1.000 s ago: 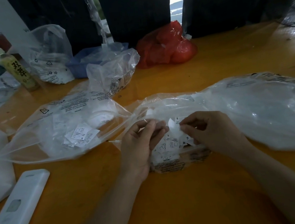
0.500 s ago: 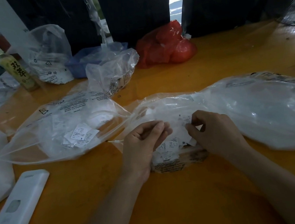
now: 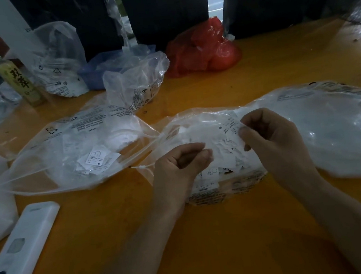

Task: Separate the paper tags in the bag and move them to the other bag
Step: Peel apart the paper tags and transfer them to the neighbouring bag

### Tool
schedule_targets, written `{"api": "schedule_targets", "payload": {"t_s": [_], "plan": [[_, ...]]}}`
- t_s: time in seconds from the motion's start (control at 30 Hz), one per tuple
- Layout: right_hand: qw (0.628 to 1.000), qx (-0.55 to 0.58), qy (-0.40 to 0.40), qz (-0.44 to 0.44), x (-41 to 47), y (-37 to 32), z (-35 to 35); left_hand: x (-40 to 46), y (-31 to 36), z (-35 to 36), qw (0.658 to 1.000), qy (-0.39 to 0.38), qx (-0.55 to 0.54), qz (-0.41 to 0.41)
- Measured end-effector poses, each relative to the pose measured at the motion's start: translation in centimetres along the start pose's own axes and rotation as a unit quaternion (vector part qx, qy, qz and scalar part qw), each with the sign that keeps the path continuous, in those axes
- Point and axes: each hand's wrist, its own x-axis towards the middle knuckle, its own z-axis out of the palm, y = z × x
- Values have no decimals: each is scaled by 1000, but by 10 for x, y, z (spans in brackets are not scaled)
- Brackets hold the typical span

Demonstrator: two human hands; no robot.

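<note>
On the orange table (image 3: 242,238), a clear plastic bag (image 3: 322,129) lies at centre right, its near end heaped with small white paper tags (image 3: 219,152). The right hand (image 3: 274,139), at about three o'clock from that heap, pinches a strip of printed tags (image 3: 230,126) between thumb and curled fingers, lifted above the pile. The left hand (image 3: 180,166), at nine o'clock from the heap, has its fingers curled in toward the thumb; whether they hold a tag I cannot tell. A second clear bag (image 3: 69,154) lies further toward nine o'clock, with a few tags inside. A white remote control (image 3: 23,249) sits at seven o'clock, a red bag (image 3: 205,48) at twelve.
</note>
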Motion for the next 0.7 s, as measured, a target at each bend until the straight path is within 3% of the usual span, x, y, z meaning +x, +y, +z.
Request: {"api": "schedule_targets", "payload": {"t_s": [0.7], "plan": [[998,-1,1,-56,0,2,3,-2,4,4,1000,-4,-15,13]]}}
